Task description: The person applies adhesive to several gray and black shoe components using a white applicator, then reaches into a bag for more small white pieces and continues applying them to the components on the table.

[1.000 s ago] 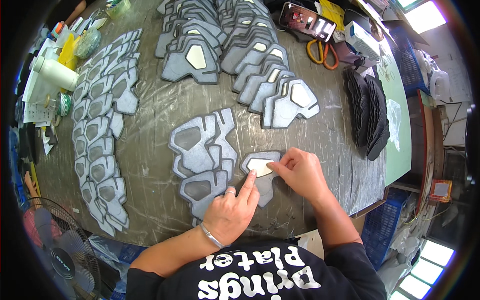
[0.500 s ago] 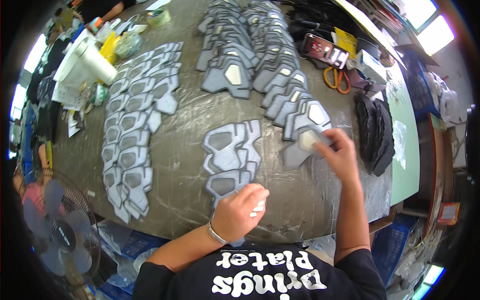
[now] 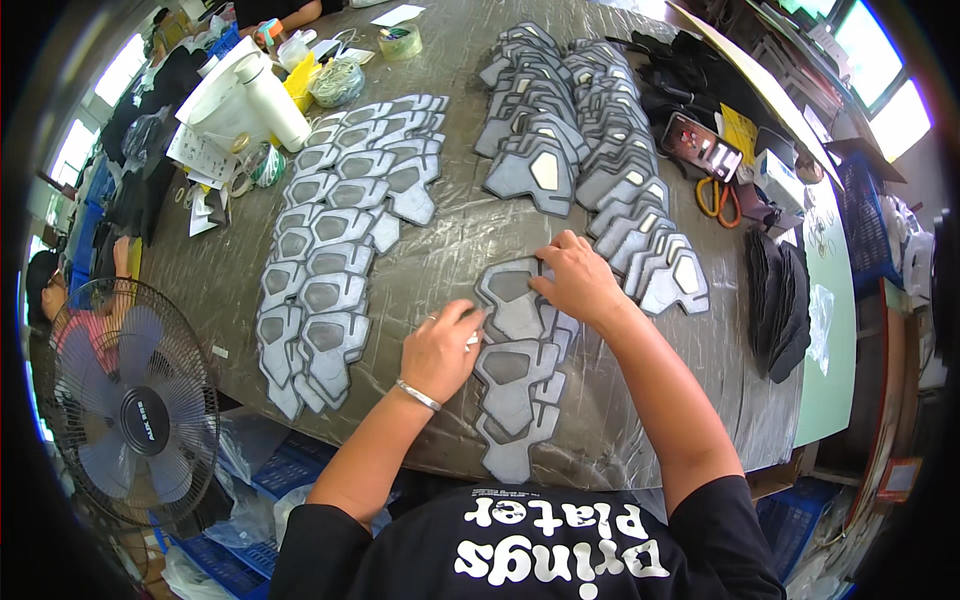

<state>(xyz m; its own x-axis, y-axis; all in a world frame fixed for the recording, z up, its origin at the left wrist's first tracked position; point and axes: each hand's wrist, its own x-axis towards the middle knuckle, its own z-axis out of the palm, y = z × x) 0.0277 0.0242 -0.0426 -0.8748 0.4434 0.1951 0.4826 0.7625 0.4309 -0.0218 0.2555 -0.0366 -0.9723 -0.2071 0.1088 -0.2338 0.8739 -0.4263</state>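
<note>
While the left hand (image 3: 441,352) is resting with fingers curled beside a short stack of grey padded panels (image 3: 515,375), the right hand (image 3: 577,280) is pressing spread fingers on the top panel (image 3: 508,290), mid-table on plastic sheeting (image 3: 455,245), between longer panel rows (image 3: 335,240).

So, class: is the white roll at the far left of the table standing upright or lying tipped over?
Tipped over. The white roll lies on its side, slanting across the table, one end resting against papers.
</note>
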